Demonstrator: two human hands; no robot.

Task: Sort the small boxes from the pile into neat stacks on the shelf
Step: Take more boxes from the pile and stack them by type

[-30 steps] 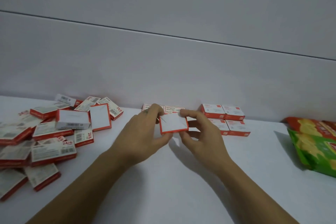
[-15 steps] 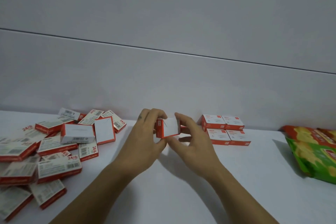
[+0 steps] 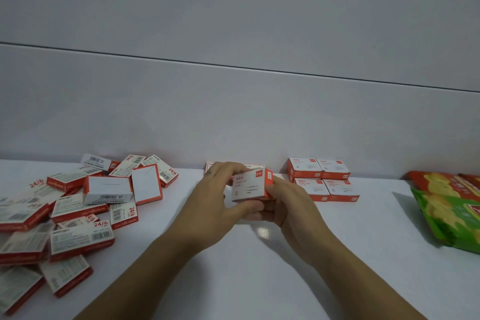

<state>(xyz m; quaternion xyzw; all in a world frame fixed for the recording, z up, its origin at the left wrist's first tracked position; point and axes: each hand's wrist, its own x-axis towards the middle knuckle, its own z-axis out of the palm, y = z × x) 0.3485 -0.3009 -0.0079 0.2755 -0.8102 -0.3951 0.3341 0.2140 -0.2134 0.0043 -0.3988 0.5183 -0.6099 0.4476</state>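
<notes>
Above the white shelf (image 3: 259, 280), my left hand (image 3: 215, 205) and right hand (image 3: 293, 208) both grip one small red-and-white box (image 3: 250, 187). I should set it flat and square beside the neat stacks (image 3: 323, 182).

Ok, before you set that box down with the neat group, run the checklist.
1. Grip: the left hand and right hand both hold the small box: ok.
2. Printed face turned up towards the camera, like the tops of the neat group: ok.
3. Group squared, two by two: ok.
4. Its height in layers: cannot tell.
5. The snack bags lie apart from the group: ok.
6. The pile sorted: not ok, jumbled.
</notes>
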